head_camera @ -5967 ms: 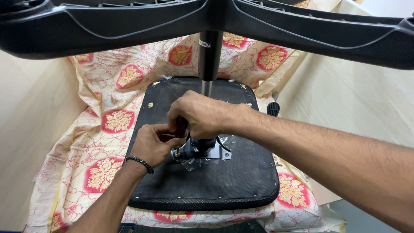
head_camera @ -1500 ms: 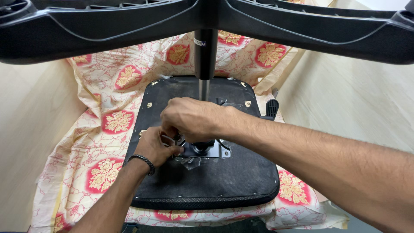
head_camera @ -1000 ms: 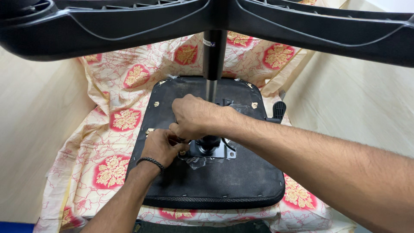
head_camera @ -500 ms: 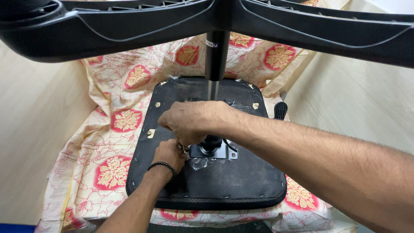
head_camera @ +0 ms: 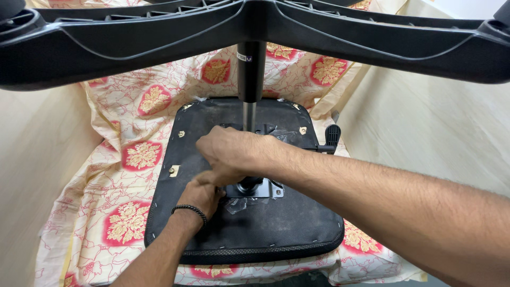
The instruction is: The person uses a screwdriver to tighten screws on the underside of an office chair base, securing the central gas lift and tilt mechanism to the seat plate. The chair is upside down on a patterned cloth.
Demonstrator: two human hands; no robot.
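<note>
Both our hands have shifted on the upturned black fabric chair seat (head_camera: 255, 223). Our left hand (head_camera: 202, 194) now sits tucked at seven o'clock of the metal mounting plate (head_camera: 265, 188); our right hand (head_camera: 234, 154) stays clenched over it, each grip's contents hidden.

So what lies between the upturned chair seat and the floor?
In the head view, a cream cloth with red floral patches lies spread under the black seat, between it and the pale floor.

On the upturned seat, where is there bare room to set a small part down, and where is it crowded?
Free: the seat near edge, below the metal plate, and its far left corner. Crowded: the middle, where the left hand and right hand meet at the plate under the column.
</note>
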